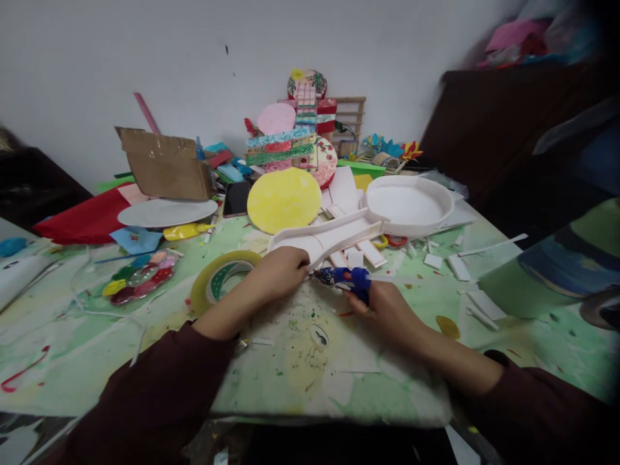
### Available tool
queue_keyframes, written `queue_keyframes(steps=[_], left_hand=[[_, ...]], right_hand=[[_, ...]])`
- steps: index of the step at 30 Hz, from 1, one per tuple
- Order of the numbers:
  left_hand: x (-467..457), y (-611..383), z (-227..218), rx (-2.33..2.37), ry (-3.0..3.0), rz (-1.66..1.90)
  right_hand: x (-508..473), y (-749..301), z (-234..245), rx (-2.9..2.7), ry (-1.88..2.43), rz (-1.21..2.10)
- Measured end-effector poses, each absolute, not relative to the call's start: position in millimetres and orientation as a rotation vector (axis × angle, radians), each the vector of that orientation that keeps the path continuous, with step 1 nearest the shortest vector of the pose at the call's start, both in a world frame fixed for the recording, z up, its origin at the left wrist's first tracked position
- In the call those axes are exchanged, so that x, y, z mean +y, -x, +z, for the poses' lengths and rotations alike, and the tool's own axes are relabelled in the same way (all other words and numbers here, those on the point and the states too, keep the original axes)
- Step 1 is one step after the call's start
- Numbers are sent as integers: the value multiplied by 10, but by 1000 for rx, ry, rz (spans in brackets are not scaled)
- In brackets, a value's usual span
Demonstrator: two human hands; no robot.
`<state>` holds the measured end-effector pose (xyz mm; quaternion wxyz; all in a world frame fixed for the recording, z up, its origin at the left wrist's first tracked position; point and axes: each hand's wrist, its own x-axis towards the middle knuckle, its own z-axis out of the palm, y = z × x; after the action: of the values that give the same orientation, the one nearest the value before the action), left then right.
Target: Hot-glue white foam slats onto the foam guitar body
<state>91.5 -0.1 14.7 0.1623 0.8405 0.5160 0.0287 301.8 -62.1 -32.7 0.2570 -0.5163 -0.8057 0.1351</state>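
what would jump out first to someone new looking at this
Probably the bright yellow disc on the table, beyond the left hand. Next, the blue glue gun in the right hand, close to the white long-necked form. Farther back, a colourful pile of crafts rises before the wall.

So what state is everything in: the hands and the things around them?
Left hand: closed on the long white piece.
Right hand: gripping the glue gun.
Glue gun: held, stick protruding behind; on or off, can't tell.
Long white piece: open-topped, raised edges.
Tape roll: lying flat.
Palette: several colours in it.
Yellow tube: on its side.
Phone: screen dark.
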Motion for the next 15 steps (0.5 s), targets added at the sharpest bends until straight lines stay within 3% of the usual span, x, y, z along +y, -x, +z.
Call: queue_keyframes(steps=[6, 15], left_hand=[[0, -907, 134, 1459, -2402, 110], [-5, -905, 139, 1466, -2418, 92]], right_hand=[[-614, -3028, -315, -2124, 1494, 452], [-569, -3041, -350, -2055, 1630, 286]])
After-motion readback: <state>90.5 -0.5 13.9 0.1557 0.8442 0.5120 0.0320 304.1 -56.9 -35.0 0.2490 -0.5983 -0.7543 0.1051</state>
